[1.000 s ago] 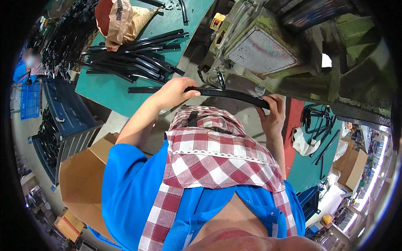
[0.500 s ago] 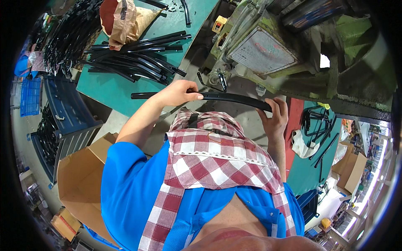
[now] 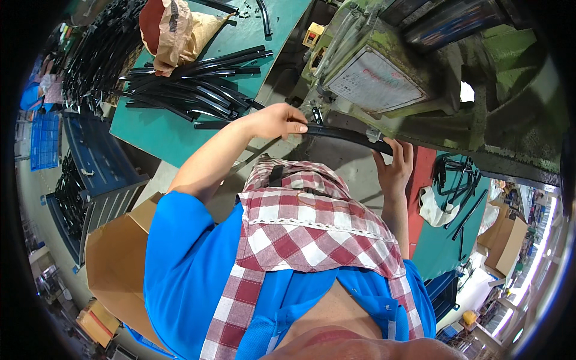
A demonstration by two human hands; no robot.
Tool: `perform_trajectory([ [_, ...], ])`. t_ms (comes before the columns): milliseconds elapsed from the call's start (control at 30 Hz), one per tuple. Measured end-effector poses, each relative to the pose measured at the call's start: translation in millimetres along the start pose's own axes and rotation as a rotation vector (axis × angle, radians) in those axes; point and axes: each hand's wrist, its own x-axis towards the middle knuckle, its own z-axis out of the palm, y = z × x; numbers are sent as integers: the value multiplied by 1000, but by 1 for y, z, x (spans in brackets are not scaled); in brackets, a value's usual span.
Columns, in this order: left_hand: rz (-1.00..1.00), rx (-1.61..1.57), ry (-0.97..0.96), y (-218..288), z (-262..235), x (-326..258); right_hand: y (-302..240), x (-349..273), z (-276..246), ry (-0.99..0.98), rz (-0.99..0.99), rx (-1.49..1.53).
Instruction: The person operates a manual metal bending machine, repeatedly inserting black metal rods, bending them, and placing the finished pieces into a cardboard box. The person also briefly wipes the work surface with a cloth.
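Black strip (image 3: 345, 135) gripped at each end by left hand (image 3: 277, 122) and right hand (image 3: 393, 168), against green machine (image 3: 420, 90).

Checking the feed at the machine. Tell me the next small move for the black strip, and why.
Probably slide the strip a little further under the green machine. The left hand grips one end and the right hand props the other, with the strip lying level along the machine's lower edge, seemingly not fully seated. How far it is in cannot be told.
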Motion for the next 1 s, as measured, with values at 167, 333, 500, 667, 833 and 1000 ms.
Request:
perform_trajectory([
  [167, 172, 350, 160, 26, -17, 37, 13, 6, 12, 31, 99, -70],
  [333, -6, 290, -18, 0, -31, 85, 37, -4, 29, -15, 125, -36],
  [500, -83, 290, 26, 22, -36, 72, 34, 5, 34, -54, 155, -42],
  [667, -13, 357, -15, 5, -39, 82, 41, 4, 39, -136, 154, -51],
  [833, -40, 268, -32, 14, -36, 74, 53, -6, 50, -145, 167, -38],
  [1000, 0, 289, -27, 21, -36, 62, 59, -6, 48, -205, 173, -42],
])
